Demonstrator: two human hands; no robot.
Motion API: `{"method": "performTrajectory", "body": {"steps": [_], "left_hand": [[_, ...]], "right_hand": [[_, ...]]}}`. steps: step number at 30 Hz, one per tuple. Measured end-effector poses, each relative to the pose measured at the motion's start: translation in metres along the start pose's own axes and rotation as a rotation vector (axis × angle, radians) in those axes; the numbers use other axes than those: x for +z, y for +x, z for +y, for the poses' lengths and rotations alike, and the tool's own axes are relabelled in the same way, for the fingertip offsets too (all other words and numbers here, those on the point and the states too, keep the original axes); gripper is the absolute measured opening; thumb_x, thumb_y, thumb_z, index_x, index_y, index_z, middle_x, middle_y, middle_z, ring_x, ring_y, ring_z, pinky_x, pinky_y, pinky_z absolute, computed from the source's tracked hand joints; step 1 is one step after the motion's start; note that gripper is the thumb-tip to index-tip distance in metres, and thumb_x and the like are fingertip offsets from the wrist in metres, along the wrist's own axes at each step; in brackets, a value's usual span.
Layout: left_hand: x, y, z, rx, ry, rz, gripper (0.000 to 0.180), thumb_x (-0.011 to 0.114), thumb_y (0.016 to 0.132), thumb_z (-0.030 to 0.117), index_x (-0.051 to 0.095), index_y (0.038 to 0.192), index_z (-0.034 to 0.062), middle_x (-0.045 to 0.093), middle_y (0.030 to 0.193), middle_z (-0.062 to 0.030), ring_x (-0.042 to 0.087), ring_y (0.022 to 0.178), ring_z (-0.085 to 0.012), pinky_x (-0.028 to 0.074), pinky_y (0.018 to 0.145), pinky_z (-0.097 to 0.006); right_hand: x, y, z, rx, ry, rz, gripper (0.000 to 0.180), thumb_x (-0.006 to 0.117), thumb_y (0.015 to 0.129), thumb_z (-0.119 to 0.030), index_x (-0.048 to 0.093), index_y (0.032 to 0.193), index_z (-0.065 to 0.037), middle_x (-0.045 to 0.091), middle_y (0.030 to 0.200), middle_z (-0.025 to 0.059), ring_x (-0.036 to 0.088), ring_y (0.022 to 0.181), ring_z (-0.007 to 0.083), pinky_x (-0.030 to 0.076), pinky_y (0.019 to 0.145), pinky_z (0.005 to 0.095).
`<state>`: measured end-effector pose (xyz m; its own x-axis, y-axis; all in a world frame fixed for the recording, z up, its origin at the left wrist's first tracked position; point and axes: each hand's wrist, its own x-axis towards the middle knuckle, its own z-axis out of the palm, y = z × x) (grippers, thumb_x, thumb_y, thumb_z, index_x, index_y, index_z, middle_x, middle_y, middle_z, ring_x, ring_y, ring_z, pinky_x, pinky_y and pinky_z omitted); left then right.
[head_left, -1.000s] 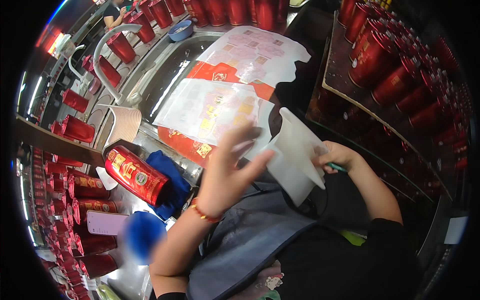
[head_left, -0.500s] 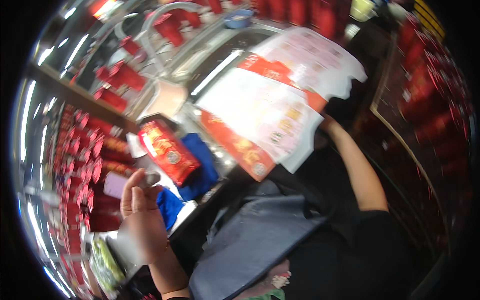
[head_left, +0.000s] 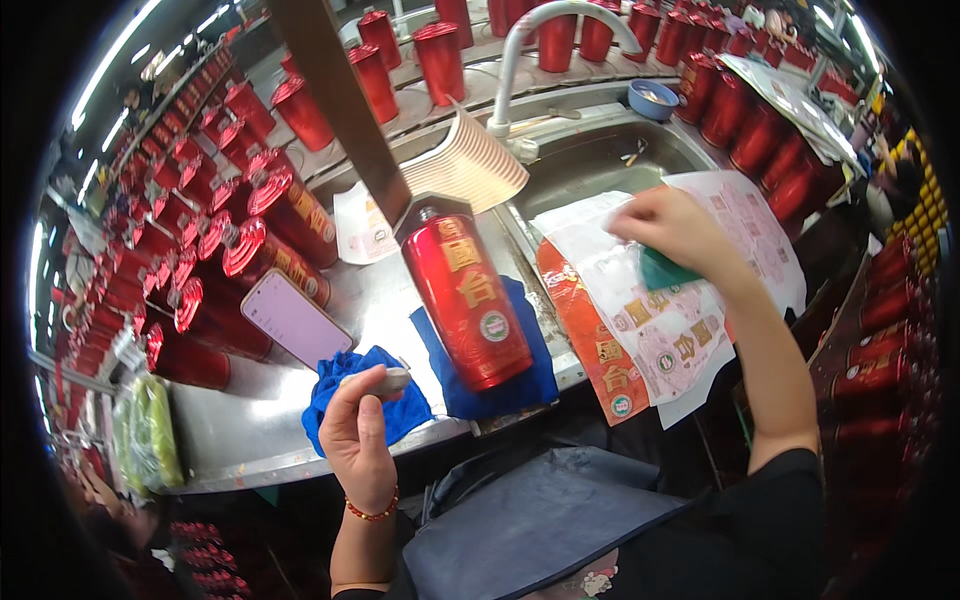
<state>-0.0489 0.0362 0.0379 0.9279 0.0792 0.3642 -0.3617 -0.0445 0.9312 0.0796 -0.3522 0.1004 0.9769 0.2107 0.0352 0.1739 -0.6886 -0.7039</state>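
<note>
My left hand (head_left: 362, 440) is raised over a crumpled blue cloth (head_left: 405, 415), thumb and fingers closed on a small grey lump (head_left: 396, 380) whose kind I cannot make out. To its right a red bottle (head_left: 455, 300) with gold lettering lies on another blue cloth (head_left: 535, 385), neck pointing away. My right hand (head_left: 668, 228) is over a stack of printed decal sheets (head_left: 690, 345), fingers curled together; what they pinch, if anything, is hidden. Below that palm shows a dark green flat piece (head_left: 662, 270); I cannot tell whether it is held.
Beyond the sheets is a metal sink (head_left: 610, 150) with a curved grey faucet (head_left: 510, 75) and a blue bowl (head_left: 652, 98). A phone (head_left: 296, 318) leans against red bottles on the left. A brown post (head_left: 345, 95) rises beside ribbed card. More red bottles (head_left: 755, 135) stand at the back.
My view has turned right and steadied. My right hand has moved from the sheets' near right edge to above them, and the sheets lie lower and flatter. The left hand still holds the grey lump.
</note>
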Motion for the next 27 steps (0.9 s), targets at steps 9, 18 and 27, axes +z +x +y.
{"method": "performTrajectory", "body": {"steps": [9,18,27], "left_hand": [[-0.028,-0.023,-0.009,-0.073,-0.032,0.072,0.027,0.048,0.105,0.008,0.065,0.121,-0.0051,0.066,0.114,-0.0137,0.067,0.102,-0.0196,0.054,0.089,-0.031],[-0.030,-0.019,-0.015,-0.116,-0.157,0.027,0.025,0.054,0.101,0.001,0.065,0.123,-0.0049,0.067,0.112,-0.0128,0.064,0.101,-0.0170,0.050,0.091,-0.028],[-0.031,-0.027,-0.010,-0.103,0.030,-0.015,0.029,0.068,0.090,0.002,0.069,0.118,-0.0013,0.068,0.116,-0.0147,0.064,0.099,-0.0241,0.050,0.091,-0.033]], "right_hand": [[0.120,0.156,0.073,0.136,-0.041,0.267,0.042,0.080,0.081,-0.040,0.076,0.088,0.002,0.072,0.077,0.0167,0.071,0.071,0.0269,0.053,0.069,0.0376],[0.119,0.144,0.090,0.202,0.224,0.210,0.025,0.070,0.094,-0.018,0.075,0.097,0.006,0.075,0.083,0.0081,0.063,0.067,0.0094,0.049,0.064,0.0252],[0.027,0.028,-0.035,0.023,0.158,0.270,0.026,0.064,0.098,-0.014,0.073,0.115,0.003,0.075,0.098,0.0044,0.057,0.079,0.0056,0.044,0.073,0.0207]]}}
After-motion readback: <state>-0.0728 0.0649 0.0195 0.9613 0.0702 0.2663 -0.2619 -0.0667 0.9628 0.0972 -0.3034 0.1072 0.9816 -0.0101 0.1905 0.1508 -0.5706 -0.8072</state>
